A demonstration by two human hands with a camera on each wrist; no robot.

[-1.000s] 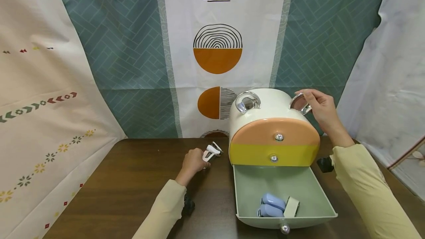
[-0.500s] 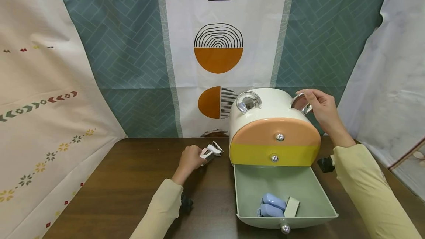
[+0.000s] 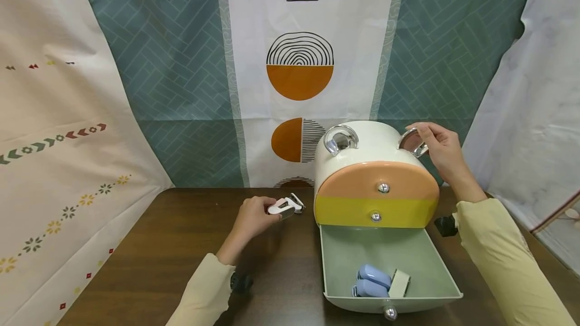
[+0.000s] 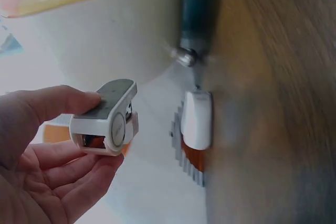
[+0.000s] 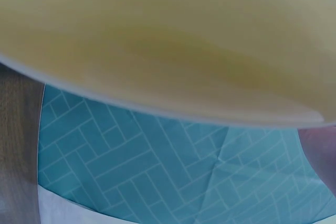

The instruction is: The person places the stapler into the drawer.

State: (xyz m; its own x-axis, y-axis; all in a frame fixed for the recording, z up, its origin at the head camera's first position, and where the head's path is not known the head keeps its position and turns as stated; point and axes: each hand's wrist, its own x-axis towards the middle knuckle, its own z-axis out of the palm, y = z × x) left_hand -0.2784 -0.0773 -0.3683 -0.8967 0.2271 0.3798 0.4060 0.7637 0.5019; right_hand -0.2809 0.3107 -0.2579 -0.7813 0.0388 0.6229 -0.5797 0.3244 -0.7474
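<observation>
My left hand [image 3: 254,218] pinches a small white staple remover with grey pads [image 4: 107,111], thumb on top and fingers beneath, above the table. Just beyond it on the table lies a second white staple remover [image 4: 197,121], its metal end [image 3: 296,199] toward the drawer box. My right hand [image 3: 440,149] grips the right round, ear-like silver-rimmed handle [image 3: 411,141] on top of the cream drawer box [image 3: 373,140]. The green bottom drawer [image 3: 371,245] stands pulled out. Two small blue pieces with metal ends [image 3: 372,281] and a pale green block [image 3: 400,283] lie at its front.
The box's orange drawer [image 3: 349,185] and yellow drawer [image 3: 337,210] are pushed in. A matching left handle [image 3: 341,139] stands on top. Patterned cloth [image 3: 181,64] hangs behind the brown wooden table [image 3: 181,245], with more cloth at both sides.
My left hand has drawn a little to the left with the staple remover, away from the one still lying on the table. The right hand keeps its grip on the handle.
</observation>
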